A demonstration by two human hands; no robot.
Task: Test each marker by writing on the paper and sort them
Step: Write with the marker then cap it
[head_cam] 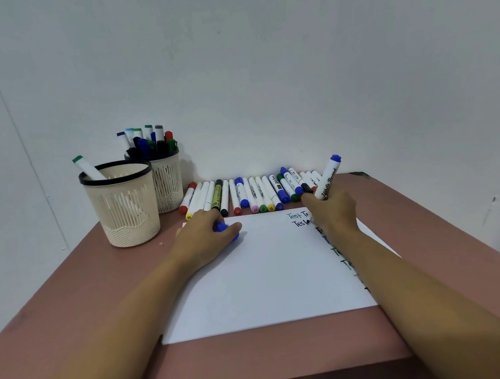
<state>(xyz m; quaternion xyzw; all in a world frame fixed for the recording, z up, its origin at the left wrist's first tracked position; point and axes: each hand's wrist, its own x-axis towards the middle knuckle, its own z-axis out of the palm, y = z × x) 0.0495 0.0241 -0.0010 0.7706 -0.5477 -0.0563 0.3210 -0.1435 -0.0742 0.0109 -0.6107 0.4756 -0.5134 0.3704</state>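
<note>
- Your right hand (333,211) grips a white marker (329,178), blue end up, over the paper's (267,280) far right corner.
- Your left hand (207,234) rests on the paper's far left corner, fingers curled round a blue cap (223,226).
- "Test" runs down the paper's right side.
- A row of markers (243,194) lies behind the paper.
- At left, the near cup (124,208) holds one marker and the far cup (169,182) holds many.

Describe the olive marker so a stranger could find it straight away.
On the pink table, a row of markers lies along the far edge, right of two cream cups. Near its left end, the olive marker is the only one with a coloured barrel; its neighbours are white.
</note>
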